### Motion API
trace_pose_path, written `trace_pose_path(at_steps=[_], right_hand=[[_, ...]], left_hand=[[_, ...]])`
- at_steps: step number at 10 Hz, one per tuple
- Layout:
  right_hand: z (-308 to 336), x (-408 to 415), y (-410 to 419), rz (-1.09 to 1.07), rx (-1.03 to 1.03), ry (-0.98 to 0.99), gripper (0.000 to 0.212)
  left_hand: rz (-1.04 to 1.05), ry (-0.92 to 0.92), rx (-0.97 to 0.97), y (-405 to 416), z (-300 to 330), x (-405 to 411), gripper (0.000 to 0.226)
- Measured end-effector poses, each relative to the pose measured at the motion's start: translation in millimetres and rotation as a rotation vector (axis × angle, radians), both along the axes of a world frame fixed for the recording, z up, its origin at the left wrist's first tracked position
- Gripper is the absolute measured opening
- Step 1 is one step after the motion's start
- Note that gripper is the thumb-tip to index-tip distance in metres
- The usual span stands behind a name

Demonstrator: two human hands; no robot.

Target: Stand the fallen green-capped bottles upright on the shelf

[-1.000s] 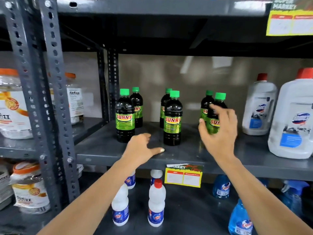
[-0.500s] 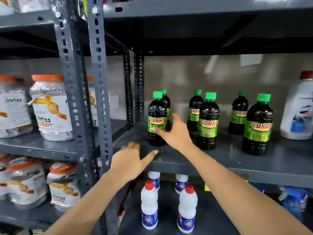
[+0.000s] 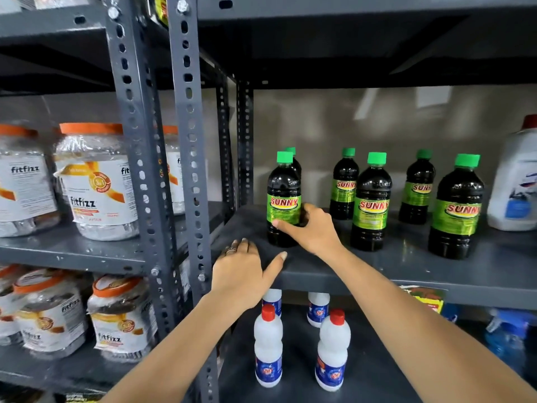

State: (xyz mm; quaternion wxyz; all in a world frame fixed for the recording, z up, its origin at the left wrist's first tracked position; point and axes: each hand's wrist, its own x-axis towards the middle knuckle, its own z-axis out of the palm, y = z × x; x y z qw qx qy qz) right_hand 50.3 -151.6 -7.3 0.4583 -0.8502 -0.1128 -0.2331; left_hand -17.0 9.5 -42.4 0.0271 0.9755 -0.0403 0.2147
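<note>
While flattened on the grey shelf [image 3: 377, 274] edge, fingers spread wide: left hand [image 3: 242, 274]. Just right, gripping the upright front-left Sunny bottle [image 3: 284, 199] low around its label: right hand [image 3: 312, 231]. Further right, four more green-capped bottles [image 3: 372, 202], all standing.

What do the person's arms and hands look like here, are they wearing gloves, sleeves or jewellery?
No gloves and no sleeves show: both forearms are bare right up to the bottom edge of the picture. The left hand wears a silver-coloured patterned ring on one finger, and its nails are fairly long and unpainted. The right hand shows no ring, watch or bracelet, as far as can be seen.
</note>
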Motion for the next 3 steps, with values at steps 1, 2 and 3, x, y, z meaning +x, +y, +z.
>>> trace_pose_path(at_steps=[1,2,3], right_hand=[[5,-2,-1,0.007,-0.007,0.026,0.070],[22,-16,-6,-0.005,0.018,0.000,0.070],[35,-35,-15,0.001,0.149,-0.134,0.052]], left_hand=[[-0.013,0.015,0.010,0,0,1,0.087],[0.003,0.028,0.004,2,2,-2,0.086],[0.001,0.010,-0.006,-5,8,-4,0.076]])
